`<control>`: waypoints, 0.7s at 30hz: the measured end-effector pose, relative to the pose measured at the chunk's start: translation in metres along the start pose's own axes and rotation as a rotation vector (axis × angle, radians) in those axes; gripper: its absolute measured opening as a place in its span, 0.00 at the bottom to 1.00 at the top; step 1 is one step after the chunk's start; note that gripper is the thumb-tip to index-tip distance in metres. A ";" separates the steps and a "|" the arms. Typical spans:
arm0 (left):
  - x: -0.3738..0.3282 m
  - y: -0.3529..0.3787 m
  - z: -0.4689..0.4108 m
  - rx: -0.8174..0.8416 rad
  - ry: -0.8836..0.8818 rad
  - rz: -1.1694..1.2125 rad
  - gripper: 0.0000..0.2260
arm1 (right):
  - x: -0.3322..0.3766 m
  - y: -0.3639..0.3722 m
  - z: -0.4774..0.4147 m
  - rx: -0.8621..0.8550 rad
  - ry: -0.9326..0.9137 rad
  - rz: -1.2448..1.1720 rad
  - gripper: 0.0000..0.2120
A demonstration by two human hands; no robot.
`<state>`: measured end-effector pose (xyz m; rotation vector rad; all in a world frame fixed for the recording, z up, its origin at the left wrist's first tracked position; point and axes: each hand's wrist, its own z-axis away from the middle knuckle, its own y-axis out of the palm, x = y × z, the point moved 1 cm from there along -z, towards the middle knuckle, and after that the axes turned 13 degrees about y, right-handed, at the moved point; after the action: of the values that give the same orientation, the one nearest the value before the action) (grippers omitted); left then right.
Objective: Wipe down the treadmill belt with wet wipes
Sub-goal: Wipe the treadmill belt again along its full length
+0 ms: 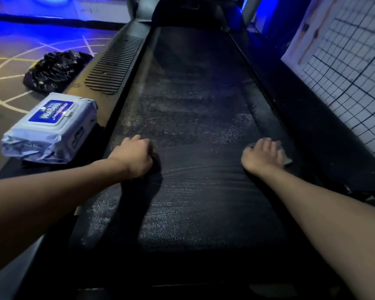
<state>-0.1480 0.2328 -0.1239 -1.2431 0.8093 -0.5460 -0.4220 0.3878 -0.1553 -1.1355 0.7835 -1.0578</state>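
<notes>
The black treadmill belt (193, 118) runs away from me down the middle of the view, dusty in its far half and darker and wet-looking near me. My right hand (263, 155) lies flat on a grey wet wipe (287, 160) at the belt's right edge, fingers straight and pressing it down. My left hand (133, 158) rests on the belt's left side with its fingers curled under; what it holds, if anything, is hidden. A pale blue pack of wet wipes (50, 128) with a closed flap lid sits on the left side rail.
The left side rail (115, 63) has a ribbed black tread strip. A crumpled black plastic bag (52, 70) lies on the floor beyond the pack. A white wire grid panel (344, 72) stands close along the right side. The treadmill's uprights rise at the far end.
</notes>
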 end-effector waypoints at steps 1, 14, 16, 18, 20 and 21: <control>0.002 0.000 -0.001 -0.016 -0.013 0.025 0.12 | 0.017 0.004 0.007 -0.007 -0.088 0.010 0.31; 0.018 -0.014 -0.015 -0.346 -0.041 0.181 0.12 | 0.207 0.053 0.201 -0.003 -1.077 0.360 0.26; 0.015 -0.012 -0.014 -0.319 -0.029 0.185 0.15 | 0.183 0.049 0.196 0.004 -1.110 0.313 0.25; 0.009 -0.009 -0.014 -0.278 -0.024 0.200 0.15 | 0.154 0.047 0.176 -0.054 -1.043 0.240 0.26; 0.002 -0.005 -0.015 -0.233 0.002 0.191 0.18 | 0.121 0.044 0.142 -0.050 -0.896 0.148 0.29; -0.001 -0.003 -0.014 -0.204 0.020 0.171 0.18 | 0.102 0.040 0.123 -0.018 -0.806 0.109 0.29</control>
<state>-0.1595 0.2243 -0.1220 -1.3409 0.9975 -0.3440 -0.2665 0.3347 -0.1591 -1.3725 0.2051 -0.4247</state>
